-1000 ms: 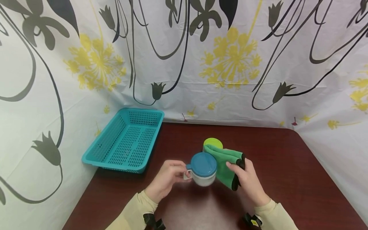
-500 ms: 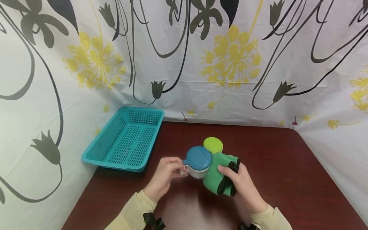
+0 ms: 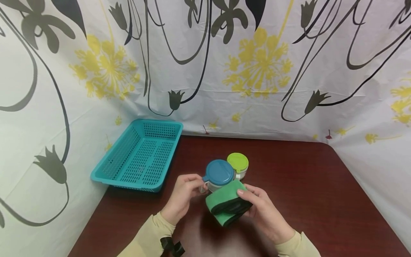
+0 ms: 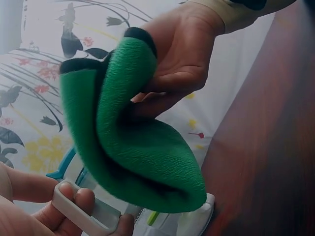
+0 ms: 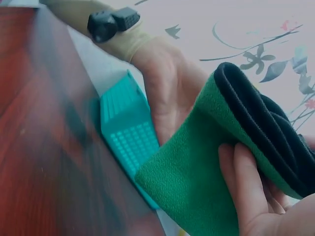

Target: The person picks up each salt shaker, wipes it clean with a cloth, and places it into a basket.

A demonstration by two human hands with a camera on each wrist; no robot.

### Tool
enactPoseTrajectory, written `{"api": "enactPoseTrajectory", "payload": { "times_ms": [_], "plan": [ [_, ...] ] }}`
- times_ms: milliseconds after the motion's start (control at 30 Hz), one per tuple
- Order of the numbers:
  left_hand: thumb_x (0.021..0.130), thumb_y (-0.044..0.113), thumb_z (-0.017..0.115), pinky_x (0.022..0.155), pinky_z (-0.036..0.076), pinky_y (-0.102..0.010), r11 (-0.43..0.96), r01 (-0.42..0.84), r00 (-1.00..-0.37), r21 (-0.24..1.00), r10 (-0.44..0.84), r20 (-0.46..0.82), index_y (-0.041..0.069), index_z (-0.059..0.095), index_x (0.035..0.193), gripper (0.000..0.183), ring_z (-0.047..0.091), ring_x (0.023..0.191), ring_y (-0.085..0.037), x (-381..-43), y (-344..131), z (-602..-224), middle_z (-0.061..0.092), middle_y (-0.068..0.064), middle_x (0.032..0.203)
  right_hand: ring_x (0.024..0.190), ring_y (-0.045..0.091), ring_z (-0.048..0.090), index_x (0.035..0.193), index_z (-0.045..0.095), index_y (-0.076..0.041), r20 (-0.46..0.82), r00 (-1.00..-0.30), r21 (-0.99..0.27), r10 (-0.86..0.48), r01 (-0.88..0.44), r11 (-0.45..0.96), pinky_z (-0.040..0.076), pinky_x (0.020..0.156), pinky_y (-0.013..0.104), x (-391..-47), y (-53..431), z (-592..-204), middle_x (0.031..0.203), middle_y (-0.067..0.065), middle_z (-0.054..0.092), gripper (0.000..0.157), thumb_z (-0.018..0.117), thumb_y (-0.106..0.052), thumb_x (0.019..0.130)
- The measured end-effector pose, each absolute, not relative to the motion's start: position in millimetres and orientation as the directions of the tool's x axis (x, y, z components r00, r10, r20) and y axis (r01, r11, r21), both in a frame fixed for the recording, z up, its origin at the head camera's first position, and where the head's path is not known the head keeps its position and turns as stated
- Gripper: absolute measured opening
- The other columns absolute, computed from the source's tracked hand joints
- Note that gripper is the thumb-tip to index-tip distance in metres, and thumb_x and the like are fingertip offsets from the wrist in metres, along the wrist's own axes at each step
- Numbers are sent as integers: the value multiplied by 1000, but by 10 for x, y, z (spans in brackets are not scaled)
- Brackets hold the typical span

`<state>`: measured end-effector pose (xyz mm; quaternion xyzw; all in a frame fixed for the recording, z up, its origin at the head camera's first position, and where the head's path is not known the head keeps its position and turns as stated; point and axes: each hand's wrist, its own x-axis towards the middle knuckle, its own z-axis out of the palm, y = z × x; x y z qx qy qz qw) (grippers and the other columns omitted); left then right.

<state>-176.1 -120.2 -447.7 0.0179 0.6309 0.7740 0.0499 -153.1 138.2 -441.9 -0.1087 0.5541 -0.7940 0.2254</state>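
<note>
My left hand (image 3: 184,194) grips the handle (image 4: 81,209) of a white jar with a round blue lid (image 3: 219,172). The right hand (image 3: 264,210) pinches a folded green cloth (image 3: 226,196) with black edging, thumb on top. In the head view the cloth overlaps the front of the blue-lidded jar and hides part of its body. Just behind, to the right, a second jar with a lime-green lid (image 3: 238,162) stands on the table. From the right wrist, fingers (image 5: 246,182) show curled around the cloth (image 5: 192,172).
A turquoise perforated basket (image 3: 157,185) sits at the left rear of the dark red-brown table (image 3: 298,185). A white sheet (image 3: 199,78) printed with flowers hangs behind and at both sides.
The right hand has brought the cloth leftward and down, from beside the blue-lidded jar to its front. The left hand has shifted that jar slightly left and back. The lime-lidded jar shows more.
</note>
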Motion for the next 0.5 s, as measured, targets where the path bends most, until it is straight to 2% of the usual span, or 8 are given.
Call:
{"api": "enactPoseTrajectory", "payload": {
  "times_ms": [133,267,500],
  "plan": [
    [90,6,60,81,55,-49,-183,-53,-994,982,100,-35,-11,66,85,19,62,81,-30,-1760,-1200,-4464,65,-16,78,100,23,69,129,59,4,-108,-865,-912,-489,282,-297,56,86,40,-1514,1359,-4420,112,15,70,34,52,-16,103],
    [90,6,61,84,53,-54,-178,-41,-994,983,103,-23,-10,67,84,19,63,81,-31,-1762,-1200,-4450,66,-16,78,101,24,69,129,59,4,-128,-849,-904,-512,312,-291,56,86,40,-1497,1327,-4462,113,15,70,33,52,-16,103],
    [90,6,61,86,53,-55,-174,-36,-995,984,102,-18,-10,67,83,19,61,84,-40,-1749,-1194,-4433,66,-18,79,102,24,66,129,59,2,-185,-851,-889,-491,358,-285,54,88,45,-1518,1271,-4630,113,13,69,33,54,-17,102]
  ]
}}
